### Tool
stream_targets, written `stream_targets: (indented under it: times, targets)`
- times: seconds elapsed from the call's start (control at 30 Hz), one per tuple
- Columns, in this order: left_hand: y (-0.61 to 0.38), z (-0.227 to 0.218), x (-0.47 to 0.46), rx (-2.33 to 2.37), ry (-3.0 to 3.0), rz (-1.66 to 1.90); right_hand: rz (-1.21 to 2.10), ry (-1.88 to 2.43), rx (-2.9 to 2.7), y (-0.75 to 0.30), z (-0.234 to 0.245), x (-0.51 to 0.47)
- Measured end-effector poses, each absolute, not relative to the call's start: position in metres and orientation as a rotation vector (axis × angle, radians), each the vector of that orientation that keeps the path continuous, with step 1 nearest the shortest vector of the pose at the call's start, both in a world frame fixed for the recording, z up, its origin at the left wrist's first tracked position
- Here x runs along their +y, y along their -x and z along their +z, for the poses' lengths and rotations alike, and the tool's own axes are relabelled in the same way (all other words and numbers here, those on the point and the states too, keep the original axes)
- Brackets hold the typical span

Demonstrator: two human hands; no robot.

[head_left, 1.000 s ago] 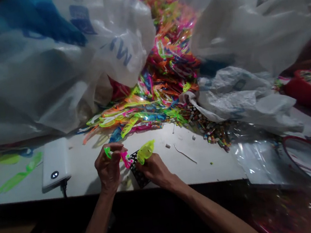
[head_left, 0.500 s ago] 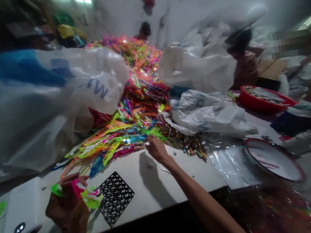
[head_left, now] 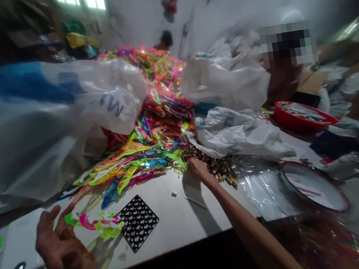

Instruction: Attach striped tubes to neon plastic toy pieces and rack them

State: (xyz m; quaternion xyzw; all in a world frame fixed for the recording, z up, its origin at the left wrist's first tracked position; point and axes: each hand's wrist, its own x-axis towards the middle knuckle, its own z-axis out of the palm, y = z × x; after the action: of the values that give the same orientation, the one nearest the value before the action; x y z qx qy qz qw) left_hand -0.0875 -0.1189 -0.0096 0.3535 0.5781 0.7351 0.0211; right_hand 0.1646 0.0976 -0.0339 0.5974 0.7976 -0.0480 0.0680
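Observation:
My left hand (head_left: 67, 252) is over the table at the left, its fingers spread and raised. Right beside those fingers is a small bunch of neon green, pink and white plastic pieces (head_left: 96, 224); whether a fingertip still touches it, I cannot tell. A black perforated square mat (head_left: 139, 222) lies just right of the bunch. My right hand (head_left: 198, 167) reaches to the near edge of a pile of short, dark, stick-like pieces (head_left: 220, 169). Its fingers are bent together, and what they hold, if anything, is hidden. Bright translucent plastic strips (head_left: 136, 161) are heaped to its left.
A white box-like device (head_left: 21, 252) with a cable stands at the left. Large plastic sacks (head_left: 105, 91) flank the heap. On the right are a crumpled white bag (head_left: 232, 128), a red basin (head_left: 301, 116) and a round rimmed tray (head_left: 285, 177). A co-worker sits behind the basin.
My left hand's fingers have spread away from the bunch of plastic pieces they were around. My right hand has moved right, from the strips to the stick-like pieces.

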Motion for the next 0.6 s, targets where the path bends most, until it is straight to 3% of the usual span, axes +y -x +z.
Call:
stream_targets:
  times: [0.2, 0.5, 0.6]
  targets:
    - [0.078, -0.010, -0.119, 2.198, -1.558, 1.973, -0.131, -1.759, 2.445, -0.148, -0.026, 0.082]
    - [0.081, -0.006, -0.120, 2.082, -1.561, 1.942, -0.085, -1.549, 2.747, -0.086, -0.038, 0.118]
    - [0.077, -0.003, -0.117, 1.950, -1.206, 2.072, -0.037, -1.538, 2.741, -0.091, -0.046, 0.120]
